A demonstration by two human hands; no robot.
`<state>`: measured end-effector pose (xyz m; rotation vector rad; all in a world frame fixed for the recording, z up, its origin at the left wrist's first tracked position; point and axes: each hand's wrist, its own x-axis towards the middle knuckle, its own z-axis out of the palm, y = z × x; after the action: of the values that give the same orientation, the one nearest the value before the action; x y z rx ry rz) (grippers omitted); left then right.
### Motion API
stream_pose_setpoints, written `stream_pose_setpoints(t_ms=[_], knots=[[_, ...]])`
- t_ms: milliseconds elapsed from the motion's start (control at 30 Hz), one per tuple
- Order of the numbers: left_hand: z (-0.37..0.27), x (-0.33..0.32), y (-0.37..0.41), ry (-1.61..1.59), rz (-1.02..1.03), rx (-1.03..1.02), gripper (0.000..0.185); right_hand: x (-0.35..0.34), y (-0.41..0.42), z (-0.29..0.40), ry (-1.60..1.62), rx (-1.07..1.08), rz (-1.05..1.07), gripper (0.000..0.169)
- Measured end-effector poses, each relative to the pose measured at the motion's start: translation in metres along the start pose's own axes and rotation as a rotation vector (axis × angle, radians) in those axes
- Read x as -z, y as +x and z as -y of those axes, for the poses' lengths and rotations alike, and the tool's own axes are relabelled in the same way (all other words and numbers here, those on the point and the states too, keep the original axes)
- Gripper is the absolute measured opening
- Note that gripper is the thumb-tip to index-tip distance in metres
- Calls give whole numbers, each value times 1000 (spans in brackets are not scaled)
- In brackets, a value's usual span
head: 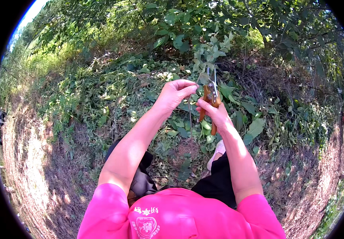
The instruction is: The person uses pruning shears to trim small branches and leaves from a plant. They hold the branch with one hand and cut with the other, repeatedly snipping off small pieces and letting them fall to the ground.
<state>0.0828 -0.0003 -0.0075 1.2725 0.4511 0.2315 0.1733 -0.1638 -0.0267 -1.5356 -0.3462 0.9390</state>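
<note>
My left hand (176, 93) pinches the thin stem of a leafy sprig (212, 53) between thumb and fingertips. Its grey-green leaves rise above the fingers, and the bare lower stem (190, 125) hangs below the hand towards the ground. In my right hand (215, 114) is a pair of pruning shears (212, 93) with orange-brown handles. The shears point away from me, just right of the sprig; their handles are spread and the two metal blades look apart. Leaves partly cover the blade tips.
Cut stems and leaves (118, 86) lie heaped on the ground before me. Dense leafy bushes (178, 21) stand beyond, with overhanging branches (297, 33) at the upper right. Dry grass (31, 167) spreads at the left. My light shoe (216, 154) rests among the leaves.
</note>
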Motion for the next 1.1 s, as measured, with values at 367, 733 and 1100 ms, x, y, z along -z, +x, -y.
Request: stream_pose_setpoints(t_ms=[367,733,1100], knots=[[-6,5,0,-23,-145,-110,13,9,-4,1,-1053,612,-539,64],[-9,6,-4,-253,-9,62,15,-2,2,5,-1048,767,-578,69],[-6,14,-1,-444,63,62,22,-2,2,-1,-983,653,-561,70]])
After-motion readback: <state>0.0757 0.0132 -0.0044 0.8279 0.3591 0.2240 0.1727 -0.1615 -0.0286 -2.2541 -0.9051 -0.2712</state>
